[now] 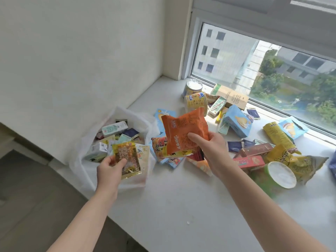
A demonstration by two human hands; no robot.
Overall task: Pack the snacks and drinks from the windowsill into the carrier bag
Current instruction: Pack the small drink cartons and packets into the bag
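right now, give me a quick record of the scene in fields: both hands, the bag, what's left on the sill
left grip: holds a gold snack packet at the mouth of the carrier bag
right grip: holds an orange snack packet above the windowsill
carrier bag: white, open, at the sill's left edge, already holding small cartons and packets
still on sill: yellow can, blue box, green tub on its side, more packets and boxes
progress: partly packed
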